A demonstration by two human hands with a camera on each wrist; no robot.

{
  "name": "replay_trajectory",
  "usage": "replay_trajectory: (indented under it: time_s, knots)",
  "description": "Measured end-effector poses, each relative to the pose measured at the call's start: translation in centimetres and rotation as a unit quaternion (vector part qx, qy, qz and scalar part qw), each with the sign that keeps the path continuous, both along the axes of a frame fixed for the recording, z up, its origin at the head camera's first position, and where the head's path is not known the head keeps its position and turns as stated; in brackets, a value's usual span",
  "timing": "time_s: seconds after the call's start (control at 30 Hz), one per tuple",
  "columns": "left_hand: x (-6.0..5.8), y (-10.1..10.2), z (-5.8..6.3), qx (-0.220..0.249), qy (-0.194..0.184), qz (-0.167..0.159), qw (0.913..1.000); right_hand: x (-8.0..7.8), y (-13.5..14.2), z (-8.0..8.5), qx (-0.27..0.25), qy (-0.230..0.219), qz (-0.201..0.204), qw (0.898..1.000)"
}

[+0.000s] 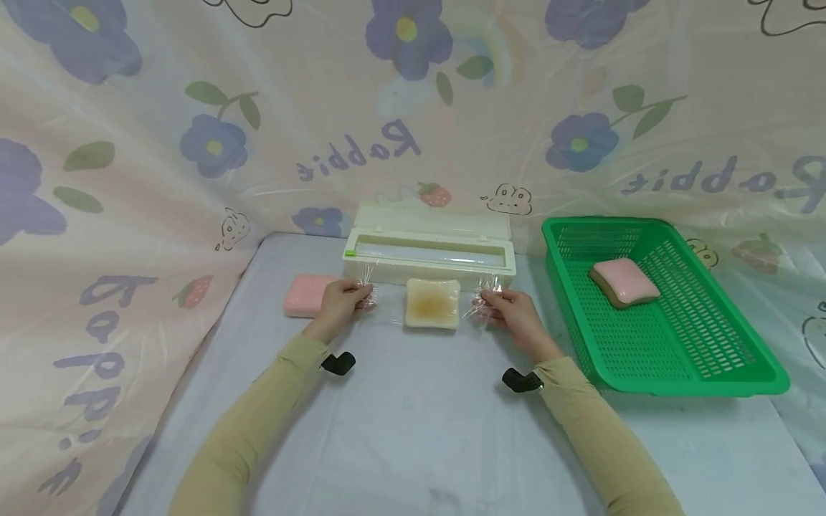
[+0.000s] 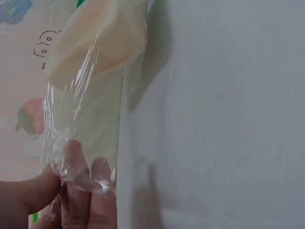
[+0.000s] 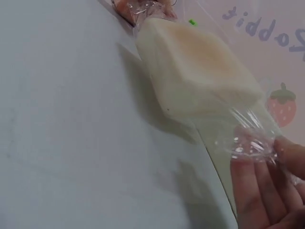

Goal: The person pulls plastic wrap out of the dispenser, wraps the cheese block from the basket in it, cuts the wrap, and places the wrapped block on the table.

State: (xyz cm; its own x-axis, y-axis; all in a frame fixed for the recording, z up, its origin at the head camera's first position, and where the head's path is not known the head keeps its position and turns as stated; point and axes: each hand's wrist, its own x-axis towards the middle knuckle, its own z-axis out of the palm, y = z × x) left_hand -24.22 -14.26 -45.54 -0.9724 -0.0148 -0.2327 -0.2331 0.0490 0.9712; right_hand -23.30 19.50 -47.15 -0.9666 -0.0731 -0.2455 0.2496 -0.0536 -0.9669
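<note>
A toast-shaped slice (image 1: pixel 432 304), cream with a browned middle, is wrapped in clear cling film (image 3: pixel 252 143). My left hand (image 1: pixel 338 307) pinches the gathered film at the slice's left end between thumb and fingers. At the other end, my right hand (image 1: pixel 518 319) grips the film bunched there. Shadows below the slice in both wrist views show it held a little above the table. Right behind it stands a cream cling film dispenser (image 1: pixel 387 271) with its lid raised. A pink block (image 1: pixel 302 296) lies beside my left hand, partly hidden by it.
On the right stands a green plastic basket (image 1: pixel 684 387) with a pink-topped, brown-sided slice (image 1: pixel 624 282) inside. White cloth covers the table (image 1: pixel 413 423). A patterned curtain (image 1: pixel 271 93) hangs behind and along the left side.
</note>
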Motion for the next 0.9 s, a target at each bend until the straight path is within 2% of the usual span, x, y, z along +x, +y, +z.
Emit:
replay_trajectory:
  time_s: [0.13, 0.33, 0.47, 0.67, 0.9]
  knots:
    - [0.1, -0.4, 0.0, 0.015, -0.012, -0.006, 0.9998, -0.3, 0.5, -0.4, -0.003, -0.014, 0.003, 1.0]
    - [0.3, -0.4, 0.2, 0.039, -0.006, 0.002, 0.9992, -0.8, 0.7, -0.8, -0.006, -0.033, 0.012, 0.999]
    - [0.2, -0.4, 0.1, 0.026, -0.019, 0.014, 0.9994, -0.8, 0.6, -0.7, 0.003, -0.011, 0.017, 1.0]
    - [0.1, -0.5, 0.2, 0.041, -0.032, 0.025, 0.9983, -0.5, 0.4, -0.2, 0.013, 0.034, -0.02, 0.999]
    - [0.4, -0.7, 0.6, 0.024, -0.034, 0.02, 0.9989, -0.1, 0.5, 0.3, 0.017, 0.033, -0.029, 0.999]
